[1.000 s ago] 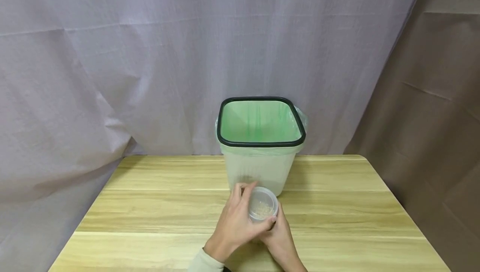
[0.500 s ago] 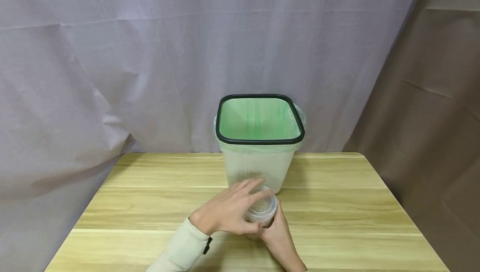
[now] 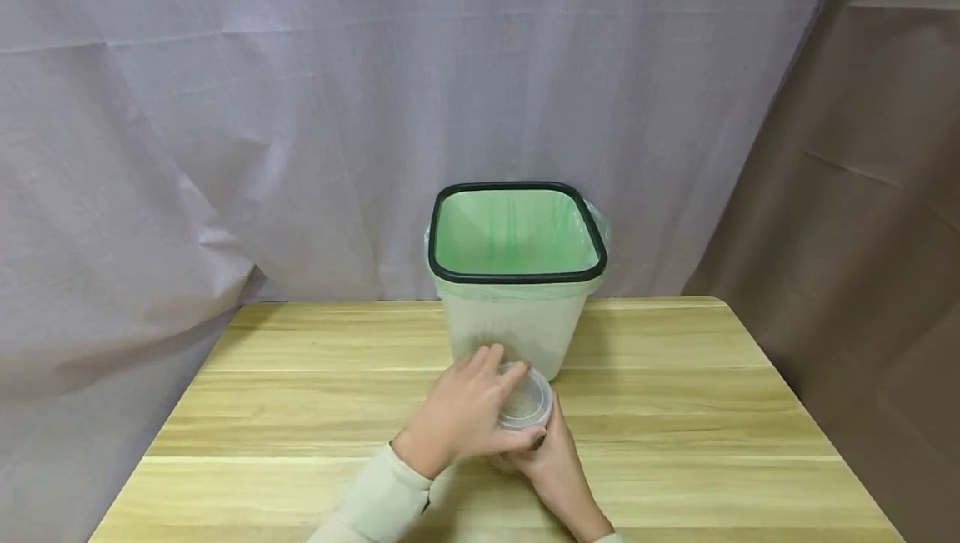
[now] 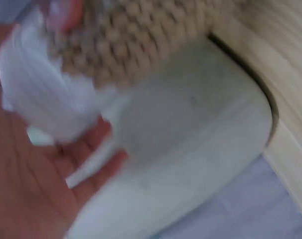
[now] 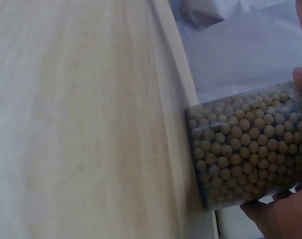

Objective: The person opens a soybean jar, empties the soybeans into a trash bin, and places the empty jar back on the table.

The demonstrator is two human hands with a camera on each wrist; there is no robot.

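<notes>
A clear plastic jar (image 3: 520,435) filled with round beige beans (image 5: 245,149) stands on the wooden table (image 3: 300,410), just in front of the bin. My right hand (image 3: 555,468) grips the jar's body from the near right side, and its fingers (image 5: 283,219) show at the jar's lower edge. My left hand (image 3: 465,418) comes from the left and curls over the jar's clear lid (image 3: 527,400), fingers and thumb round its rim. In the left wrist view the lid (image 4: 41,94) lies against my left palm (image 4: 21,189), with beans (image 4: 136,40) behind it.
A pale square bin (image 3: 517,335) with a black rim and a green bag liner stands at the table's far edge, close behind the jar. A grey cloth backdrop hangs behind, and a brown one hangs on the right. The bin (image 4: 191,164) fills the left wrist view.
My left hand has shifted its hold round the lid, and its forearm has swung out to the left. The jar and my right hand stay in place.
</notes>
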